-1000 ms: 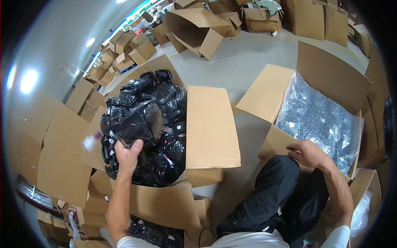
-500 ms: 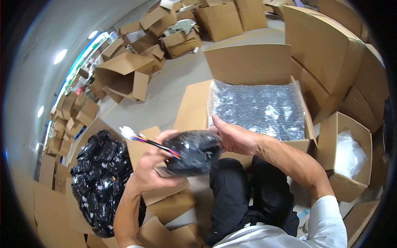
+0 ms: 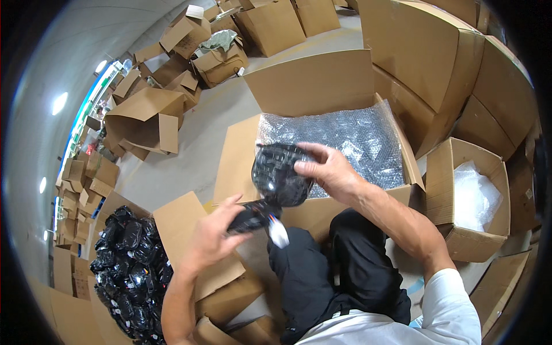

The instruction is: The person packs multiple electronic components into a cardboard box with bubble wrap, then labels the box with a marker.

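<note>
My right hand (image 3: 333, 175) grips a black plastic-wrapped bundle (image 3: 282, 175) between thumb and fingers, at the near left edge of a large cardboard box (image 3: 316, 80). Below it, my left hand (image 3: 214, 237) has its fingers and thumb around a smaller black wrapped part (image 3: 250, 217). Coloured wires with a white connector (image 3: 278, 233) hang from this part over my left knee. The two black parts meet or overlap; whether they are joined cannot be made out. Bubble wrap (image 3: 351, 135) covers the large box's contents.
Many similar black wrapped bundles (image 3: 132, 264) fill a carton at my left. To the right, a smaller box (image 3: 477, 244) holds clear plastic wrap (image 3: 474, 195). Tall cartons (image 3: 414, 52) stand behind it. An open carton (image 3: 146, 118) lies on the floor at far left.
The bundle has been turned and its smaller wired part has come apart from the larger one. The white connector has swung from upper left to below. My right hand now grips the bundle's side.
</note>
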Demonstrator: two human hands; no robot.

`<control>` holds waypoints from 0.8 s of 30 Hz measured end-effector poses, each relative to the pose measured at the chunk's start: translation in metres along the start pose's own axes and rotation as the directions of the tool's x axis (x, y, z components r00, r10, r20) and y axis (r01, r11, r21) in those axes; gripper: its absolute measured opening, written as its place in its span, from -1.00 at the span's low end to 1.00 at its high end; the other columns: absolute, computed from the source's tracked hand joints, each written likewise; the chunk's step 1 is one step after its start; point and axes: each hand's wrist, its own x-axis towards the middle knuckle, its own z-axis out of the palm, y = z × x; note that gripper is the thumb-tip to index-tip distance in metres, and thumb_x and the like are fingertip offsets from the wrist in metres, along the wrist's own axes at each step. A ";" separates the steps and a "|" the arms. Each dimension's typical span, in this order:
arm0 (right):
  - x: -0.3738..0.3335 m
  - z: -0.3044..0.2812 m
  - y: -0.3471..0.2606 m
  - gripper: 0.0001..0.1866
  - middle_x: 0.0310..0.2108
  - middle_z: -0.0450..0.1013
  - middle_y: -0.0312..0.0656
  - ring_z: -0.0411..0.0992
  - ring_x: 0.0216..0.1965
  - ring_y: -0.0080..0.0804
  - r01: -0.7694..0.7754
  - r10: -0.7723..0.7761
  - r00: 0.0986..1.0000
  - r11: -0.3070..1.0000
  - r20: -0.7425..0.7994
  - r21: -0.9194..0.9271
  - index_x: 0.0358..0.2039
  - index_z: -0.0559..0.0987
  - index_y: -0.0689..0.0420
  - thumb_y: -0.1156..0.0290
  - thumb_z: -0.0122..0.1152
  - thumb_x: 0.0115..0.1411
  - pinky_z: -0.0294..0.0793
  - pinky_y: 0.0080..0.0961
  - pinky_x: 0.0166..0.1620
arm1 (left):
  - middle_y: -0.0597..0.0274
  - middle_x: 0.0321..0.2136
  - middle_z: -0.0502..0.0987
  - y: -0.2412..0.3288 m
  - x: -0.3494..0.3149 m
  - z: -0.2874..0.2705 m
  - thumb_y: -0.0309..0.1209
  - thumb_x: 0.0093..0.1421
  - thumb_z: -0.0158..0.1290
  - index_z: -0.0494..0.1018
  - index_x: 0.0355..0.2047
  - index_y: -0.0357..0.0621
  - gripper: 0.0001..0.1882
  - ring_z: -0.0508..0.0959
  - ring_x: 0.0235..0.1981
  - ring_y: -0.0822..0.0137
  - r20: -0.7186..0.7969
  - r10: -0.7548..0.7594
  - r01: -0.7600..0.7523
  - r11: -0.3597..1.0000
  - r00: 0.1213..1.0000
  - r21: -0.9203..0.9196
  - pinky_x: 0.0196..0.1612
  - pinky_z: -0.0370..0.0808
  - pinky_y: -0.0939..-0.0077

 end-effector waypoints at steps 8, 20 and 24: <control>0.048 -0.045 -0.055 -0.45 -0.05 0.56 -0.10 0.53 -0.05 -0.42 0.229 -0.238 0.970 0.963 -0.054 -0.140 0.12 0.51 0.36 0.45 0.44 0.13 0.50 -0.44 0.12 | 0.14 -0.02 0.59 -0.040 0.053 -0.011 -0.20 0.23 0.27 0.43 0.09 -0.38 -0.42 0.59 -0.03 0.29 -0.491 -0.476 -0.277 0.451 0.730 -0.848 0.10 0.51 0.32; 0.072 -0.064 -0.018 -0.34 0.15 0.45 -0.06 0.44 0.14 -0.35 -0.254 0.300 0.948 0.913 0.102 -0.320 0.25 0.40 0.30 0.10 0.27 0.31 0.44 -0.35 0.22 | 0.16 0.00 0.55 -0.027 0.089 0.103 -0.28 0.16 0.34 0.39 0.15 -0.35 -0.37 0.54 0.00 0.35 0.218 -0.240 0.197 -0.109 0.946 -0.974 0.16 0.44 0.42; 0.037 -0.059 0.027 -0.52 0.02 0.53 -0.19 0.50 0.02 -0.47 -0.288 0.289 0.957 0.953 0.014 0.095 0.15 0.47 0.21 0.15 0.20 0.37 0.52 -0.42 0.11 | 0.13 -0.02 0.57 -0.019 0.091 0.107 -0.22 0.23 0.29 0.41 0.09 -0.37 -0.43 0.57 -0.01 0.29 0.133 -0.418 0.080 -0.142 0.898 -0.987 0.12 0.50 0.31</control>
